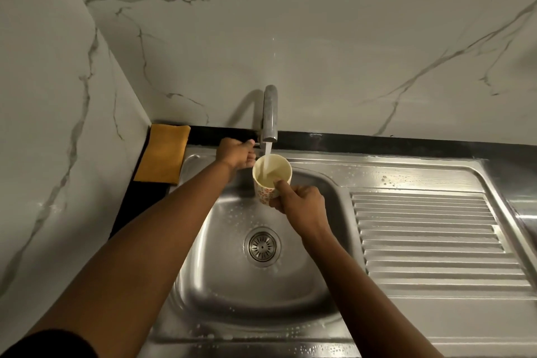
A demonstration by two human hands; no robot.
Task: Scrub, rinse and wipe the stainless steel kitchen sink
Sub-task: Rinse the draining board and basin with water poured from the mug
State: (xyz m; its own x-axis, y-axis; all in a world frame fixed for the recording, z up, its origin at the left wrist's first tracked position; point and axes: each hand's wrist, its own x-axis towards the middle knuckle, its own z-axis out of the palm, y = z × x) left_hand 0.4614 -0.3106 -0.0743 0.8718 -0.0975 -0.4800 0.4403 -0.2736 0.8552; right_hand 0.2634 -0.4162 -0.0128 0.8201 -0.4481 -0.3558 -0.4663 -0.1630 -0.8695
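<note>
The stainless steel sink fills the lower middle, its basin wet with droplets around the round drain strainer. Water runs from the chrome tap into a cream cup with a small red pattern. My right hand grips the cup's side, thumb over the rim, holding it under the stream. My left hand is closed on the tap's handle at the spout's base; the handle itself is mostly hidden by the fingers.
A folded orange cloth lies on the black counter at the back left corner. The ribbed draining board extends right of the basin, with soapy droplets along its back edge. Marble walls stand behind and to the left.
</note>
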